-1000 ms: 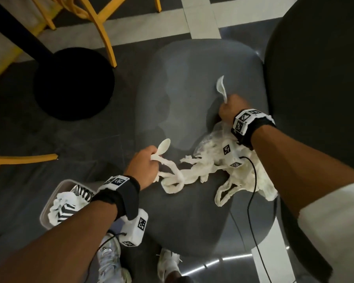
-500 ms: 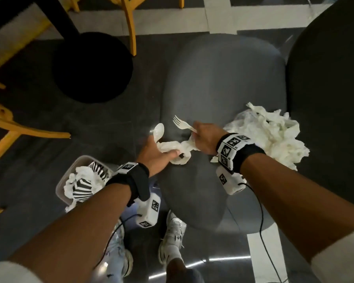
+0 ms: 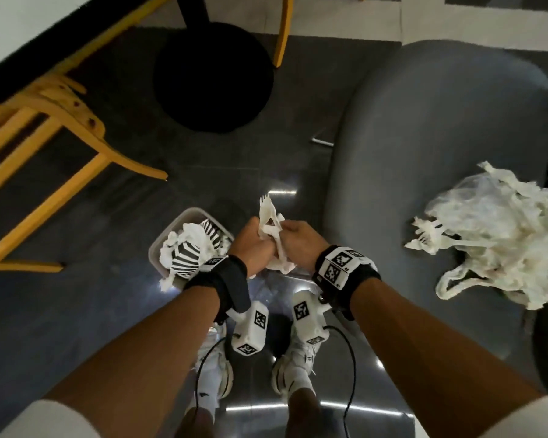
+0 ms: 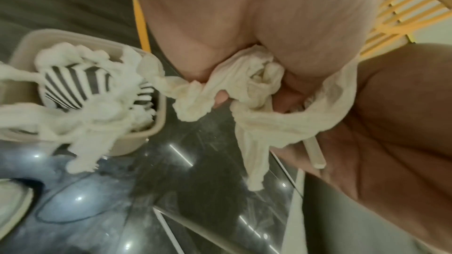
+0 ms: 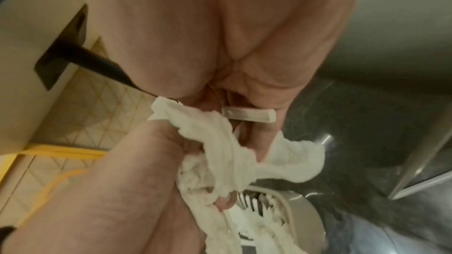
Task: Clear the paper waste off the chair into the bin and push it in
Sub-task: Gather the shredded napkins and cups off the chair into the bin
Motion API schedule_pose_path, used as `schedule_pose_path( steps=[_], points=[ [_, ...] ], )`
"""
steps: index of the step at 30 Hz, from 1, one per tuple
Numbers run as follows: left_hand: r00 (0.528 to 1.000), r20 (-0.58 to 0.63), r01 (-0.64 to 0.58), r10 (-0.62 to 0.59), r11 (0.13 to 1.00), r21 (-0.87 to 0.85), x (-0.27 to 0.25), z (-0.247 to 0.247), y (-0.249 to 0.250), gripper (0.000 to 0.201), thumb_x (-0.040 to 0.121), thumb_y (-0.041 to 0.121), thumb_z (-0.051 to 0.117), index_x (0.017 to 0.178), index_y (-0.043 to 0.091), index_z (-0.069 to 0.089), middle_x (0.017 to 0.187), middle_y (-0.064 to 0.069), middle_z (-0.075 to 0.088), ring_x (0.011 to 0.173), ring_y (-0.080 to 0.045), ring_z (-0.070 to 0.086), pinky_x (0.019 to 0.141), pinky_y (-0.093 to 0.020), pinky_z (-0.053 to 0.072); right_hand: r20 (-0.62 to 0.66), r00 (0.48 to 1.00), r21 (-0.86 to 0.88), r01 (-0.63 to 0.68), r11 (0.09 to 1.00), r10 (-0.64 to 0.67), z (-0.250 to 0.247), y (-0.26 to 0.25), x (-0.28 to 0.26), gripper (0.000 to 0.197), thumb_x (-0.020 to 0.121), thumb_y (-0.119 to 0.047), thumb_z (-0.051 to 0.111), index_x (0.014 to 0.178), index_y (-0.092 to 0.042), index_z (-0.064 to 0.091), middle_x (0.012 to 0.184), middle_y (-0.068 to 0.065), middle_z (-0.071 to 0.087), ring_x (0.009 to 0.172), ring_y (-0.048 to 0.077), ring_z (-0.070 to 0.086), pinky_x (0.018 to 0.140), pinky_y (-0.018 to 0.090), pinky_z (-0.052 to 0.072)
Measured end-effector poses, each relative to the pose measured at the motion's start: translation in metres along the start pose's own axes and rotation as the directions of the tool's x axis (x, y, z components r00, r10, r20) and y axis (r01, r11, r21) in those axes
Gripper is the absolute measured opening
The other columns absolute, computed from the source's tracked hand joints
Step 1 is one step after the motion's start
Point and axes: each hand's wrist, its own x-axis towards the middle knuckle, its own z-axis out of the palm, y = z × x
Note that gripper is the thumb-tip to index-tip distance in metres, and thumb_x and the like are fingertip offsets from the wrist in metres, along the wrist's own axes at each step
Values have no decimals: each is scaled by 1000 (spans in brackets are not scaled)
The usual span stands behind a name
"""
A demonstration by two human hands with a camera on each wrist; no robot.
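Both hands, left hand and right hand, fingers curled round crumpled paper and fork, just right of bin; more paper waste on chair.

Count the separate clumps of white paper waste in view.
3 paper clumps: one in the bin, one gripped between left hand and right hand, one on the grey chair. More may be hidden.

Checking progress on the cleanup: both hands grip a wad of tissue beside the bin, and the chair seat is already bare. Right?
Not quite. Both hands do grip the tissue wad beside the bin, but the head view shows a pile of crumpled paper and plastic on the chair seat.
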Motion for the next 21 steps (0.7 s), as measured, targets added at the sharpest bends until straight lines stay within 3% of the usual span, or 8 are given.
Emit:
schedule_pose_path(
  steps=[4, 7, 10, 12, 14, 16, 19, 21],
  points=[
    [987, -140, 68, -75, 996, -52, 23, -59, -50, 40, 73, 22, 70, 110, 18, 56, 102, -2, 68, 97, -22, 67, 86, -38, 56, 93, 995, -34, -20, 999, 23, 68, -19, 42, 34, 90, -15, 45, 113, -17, 70, 104, 13, 72, 90, 34, 72, 73, 50, 62],
    [971, -164, 142, -172, 973, -182, 45, -92, -92, 52, 58, 27, 66, 108, 12, 58, 95, -8, 68, 86, -26, 68, 81, -41, 57, 93, 995, -137, 33, 990, -21, 122, -11, 86, 40, 77, -24, 47, 106, -15, 74, 103, 6, 71, 95, 29, 69, 89, 46, 58],
    [945, -137, 237, -297, 910, -342, 70, -104, -137, 53, 63, 25, 57, 113, 6, 60, 105, -19, 67, 97, -37, 66, 85, -45, 54, 79, 997, -208, -4, 978, 21, 163, 5, 115, 33, 92, -20, 44, 110, -12, 72, 103, 7, 68, 94, 26, 65, 90, 37, 55],
    [929, -178, 274, -325, 926, -258, 84, -104, -159, 51, 82, 19, 48, 130, 3, 53, 116, -15, 62, 111, -36, 61, 87, -39, 49, 36, 998, -238, -46, 970, 56, 183, 20, 135, 33, 97, -17, 43, 116, -7, 67, 111, 9, 68, 102, 27, 65, 91, 34, 54],
    [938, -184, 269, -292, 953, -142, 96, -99, -180, 51, 87, 14, 42, 138, 10, 46, 129, -5, 60, 118, -29, 58, 94, -39, 48, 41, 997, -296, -51, 954, 66, 200, 34, 152, 33, 94, -10, 44, 119, -1, 63, 121, 13, 65, 112, 30, 63, 95, 34, 52],
    [964, -140, 229, -228, 973, -15, 103, -92, -196, 55, 92, 8, 40, 146, 16, 37, 137, 4, 51, 129, -19, 48, 103, -30, 38, 64, 997, -384, -3, 923, 30, 211, 43, 165, 36, 94, -7, 43, 127, -5, 59, 127, 17, 62, 118, 34, 59, 99, 39, 51],
    [982, -100, 175, -163, 976, 130, 113, -81, -214, 54, 99, 3, 37, 152, 16, 32, 150, -3, 45, 125, -9, 38, 97, -21, 28, 100, 995, -556, 61, 829, -6, 215, 56, 183, 39, 98, -8, 45, 136, -10, 53, 133, 14, 59, 122, 32, 58, 101, 37, 49],
    [988, -73, 149, -138, 972, 181, 124, -79, -222, 49, 102, 5, 36, 149, 15, 36, 150, -5, 46, 124, -9, 38, 98, -20, 27, 126, 992, -643, 83, 761, -2, 214, 58, 190, 34, 99, -11, 46, 132, -8, 54, 131, 13, 60, 119, 29, 60, 96, 33, 49]
  ],
)
